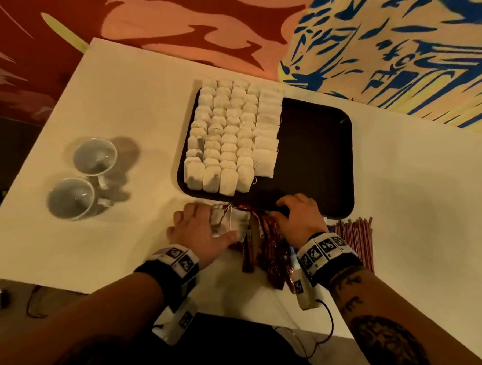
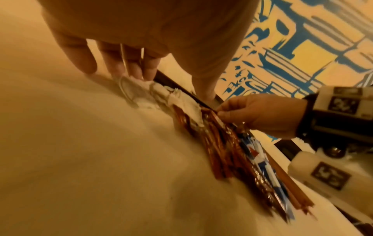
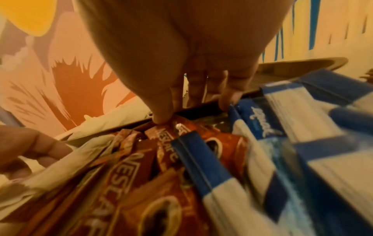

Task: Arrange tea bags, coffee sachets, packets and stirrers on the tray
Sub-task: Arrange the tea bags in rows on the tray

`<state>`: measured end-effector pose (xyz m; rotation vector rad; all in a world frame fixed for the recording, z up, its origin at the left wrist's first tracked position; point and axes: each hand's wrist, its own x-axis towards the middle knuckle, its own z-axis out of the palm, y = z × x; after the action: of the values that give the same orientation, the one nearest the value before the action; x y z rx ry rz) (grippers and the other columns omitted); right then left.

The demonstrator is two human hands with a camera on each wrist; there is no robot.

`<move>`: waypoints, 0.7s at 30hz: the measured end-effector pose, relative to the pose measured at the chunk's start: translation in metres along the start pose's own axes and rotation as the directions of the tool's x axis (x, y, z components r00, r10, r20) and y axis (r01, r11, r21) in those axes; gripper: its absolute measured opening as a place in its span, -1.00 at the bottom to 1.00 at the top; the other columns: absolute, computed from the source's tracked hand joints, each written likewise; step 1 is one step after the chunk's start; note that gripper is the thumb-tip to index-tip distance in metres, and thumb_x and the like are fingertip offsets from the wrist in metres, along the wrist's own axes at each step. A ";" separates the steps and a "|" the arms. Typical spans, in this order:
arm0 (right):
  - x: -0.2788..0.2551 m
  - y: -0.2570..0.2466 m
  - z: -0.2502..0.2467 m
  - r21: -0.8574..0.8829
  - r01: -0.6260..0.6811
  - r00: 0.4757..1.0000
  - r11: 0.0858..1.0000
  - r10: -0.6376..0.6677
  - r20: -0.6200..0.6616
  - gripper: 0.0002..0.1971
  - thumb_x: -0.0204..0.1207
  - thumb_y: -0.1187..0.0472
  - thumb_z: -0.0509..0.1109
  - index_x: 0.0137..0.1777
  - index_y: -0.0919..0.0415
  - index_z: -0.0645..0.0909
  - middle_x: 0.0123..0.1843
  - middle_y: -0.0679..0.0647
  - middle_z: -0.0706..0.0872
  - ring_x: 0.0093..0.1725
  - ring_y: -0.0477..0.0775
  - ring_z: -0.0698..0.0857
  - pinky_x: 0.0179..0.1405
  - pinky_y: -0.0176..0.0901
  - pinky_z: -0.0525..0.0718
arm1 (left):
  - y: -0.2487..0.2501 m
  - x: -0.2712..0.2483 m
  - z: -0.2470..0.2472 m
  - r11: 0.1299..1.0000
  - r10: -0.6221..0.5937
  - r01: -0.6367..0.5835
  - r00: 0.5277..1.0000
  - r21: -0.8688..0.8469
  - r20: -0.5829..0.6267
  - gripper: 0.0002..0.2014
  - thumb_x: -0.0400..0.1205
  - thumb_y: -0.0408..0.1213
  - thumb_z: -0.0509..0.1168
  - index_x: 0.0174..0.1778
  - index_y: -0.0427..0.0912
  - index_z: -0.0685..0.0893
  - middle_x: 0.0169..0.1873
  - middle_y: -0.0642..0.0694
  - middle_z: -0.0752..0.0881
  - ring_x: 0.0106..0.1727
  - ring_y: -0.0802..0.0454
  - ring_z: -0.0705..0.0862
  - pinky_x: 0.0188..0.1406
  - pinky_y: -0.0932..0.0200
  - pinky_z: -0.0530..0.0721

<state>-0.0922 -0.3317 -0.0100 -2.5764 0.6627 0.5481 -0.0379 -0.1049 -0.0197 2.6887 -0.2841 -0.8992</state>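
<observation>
Overhead, the tray point(image 1: 315, 139) carries tea bags point(image 1: 226, 138) in rows on its left half; its right half is bare. Sachets point(image 1: 271, 253) lie fanned on the table point(image 1: 416, 201) just short of the tray's near rim, long axes running toward it. The right hand point(image 1: 300, 215) sits at their far ends, nearer to them than the left hand point(image 1: 197, 229), which covers loose tea bags point(image 1: 228, 219). Stirrers point(image 1: 357, 237) lie to the right.

Left wrist: the left hand's fingers point(image 2: 129, 63) reach straight down, tips pressing on the loose bags point(image 2: 157, 94); nothing is grasped. The right hand point(image 2: 262, 115) is at the sachet tips.

Right wrist: the thumb point(image 3: 161, 110) and a finger pinch the far end of a red sachet point(image 3: 171, 143). Blue packets point(image 3: 282, 135) lie beside it on the right. The tray rim is directly ahead, so the carry is judged short and forward.
</observation>
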 end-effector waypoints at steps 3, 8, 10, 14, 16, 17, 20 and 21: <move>-0.003 -0.002 0.001 -0.021 0.003 1.000 1.000 -0.003 -0.004 -0.56 0.67 -0.14 0.29 0.45 0.04 0.56 0.42 0.07 0.52 0.44 0.19 0.43 0.43 0.08 0.50 | 0.011 0.003 0.010 0.997 0.001 0.003 0.999 0.071 -0.052 -0.15 0.35 0.50 0.29 0.44 0.05 0.32 0.39 -0.05 0.32 0.36 -0.17 0.34 0.28 -0.20 0.46; -0.003 -0.003 0.001 -0.026 -0.007 1.000 1.000 0.007 -0.008 -0.56 0.67 -0.16 0.25 0.45 0.03 0.56 0.43 0.08 0.50 0.45 0.18 0.41 0.45 0.08 0.49 | 0.002 0.013 -0.001 0.995 -0.011 0.012 1.000 0.096 -0.014 -0.47 0.56 0.20 0.34 0.38 0.05 0.51 0.37 -0.09 0.42 0.39 -0.21 0.37 0.33 -0.16 0.50; -0.003 -0.003 0.000 -0.019 -0.010 1.000 1.000 0.010 0.000 -0.56 0.67 -0.16 0.25 0.45 0.03 0.56 0.44 0.08 0.50 0.45 0.18 0.41 0.45 0.06 0.47 | -0.009 0.013 -0.013 1.000 0.015 -0.015 1.000 0.010 -0.002 -0.51 0.58 0.11 0.38 0.40 0.04 0.56 0.33 -0.09 0.53 0.34 -0.18 0.48 0.35 -0.06 0.50; -0.002 -0.002 -0.001 -0.022 -0.012 1.000 1.000 0.012 0.019 -0.55 0.67 -0.16 0.25 0.46 0.02 0.56 0.45 0.08 0.49 0.47 0.18 0.41 0.49 0.06 0.44 | -0.025 0.003 -0.042 0.953 -0.035 0.040 0.999 -0.301 0.022 -0.74 0.55 -0.10 0.48 0.07 -0.02 0.60 -0.04 -0.02 0.71 -0.07 0.01 0.64 -0.06 0.10 0.57; 0.000 0.000 -0.001 -0.030 -0.016 1.000 0.999 0.016 0.020 -0.55 0.67 -0.17 0.26 0.45 0.01 0.56 0.45 0.08 0.50 0.46 0.19 0.42 0.49 0.04 0.43 | -0.034 0.002 -0.048 0.836 -0.078 0.104 0.994 -0.538 0.070 -0.72 0.48 -0.15 0.52 0.01 -0.10 0.60 -0.15 -0.08 0.75 -0.12 -0.07 0.69 -0.04 -0.01 0.65; 0.001 0.001 -0.001 -0.032 -0.020 0.999 0.999 0.021 0.024 -0.56 0.67 -0.17 0.25 0.45 0.01 0.57 0.44 0.08 0.51 0.45 0.19 0.43 0.49 0.04 0.44 | -0.036 0.001 -0.050 0.702 -0.081 0.134 0.991 -0.699 0.108 -0.68 0.48 -0.24 0.52 0.08 -0.18 0.60 -0.15 -0.15 0.76 -0.12 -0.13 0.71 0.03 -0.14 0.71; 0.005 0.001 -0.001 -0.038 -0.013 0.999 0.999 0.015 0.036 -0.56 0.67 -0.17 0.24 0.43 0.02 0.58 0.42 0.08 0.53 0.44 0.19 0.45 0.48 0.04 0.47 | -0.034 -0.007 -0.057 0.342 -0.011 0.151 0.988 -0.927 0.157 -0.78 0.66 -0.58 0.27 0.17 -0.27 0.54 -0.24 -0.24 0.65 -0.28 -0.10 0.66 -0.12 -0.13 0.72; 0.006 0.002 -0.001 -0.040 -0.016 0.999 0.999 0.017 0.046 -0.57 0.67 -0.16 0.25 0.42 0.01 0.59 0.41 0.08 0.54 0.44 0.19 0.47 0.47 0.04 0.48 | -0.031 -0.010 -0.058 0.293 0.011 0.146 0.988 -0.945 0.156 -0.77 0.68 -0.61 0.22 0.17 -0.23 0.54 -0.26 -0.23 0.62 -0.31 -0.06 0.64 -0.17 -0.08 0.71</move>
<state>-0.0879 -0.3363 -0.0125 -2.5884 0.6643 0.6304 -0.0071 -0.0614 0.0196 1.4653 0.3079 -0.8553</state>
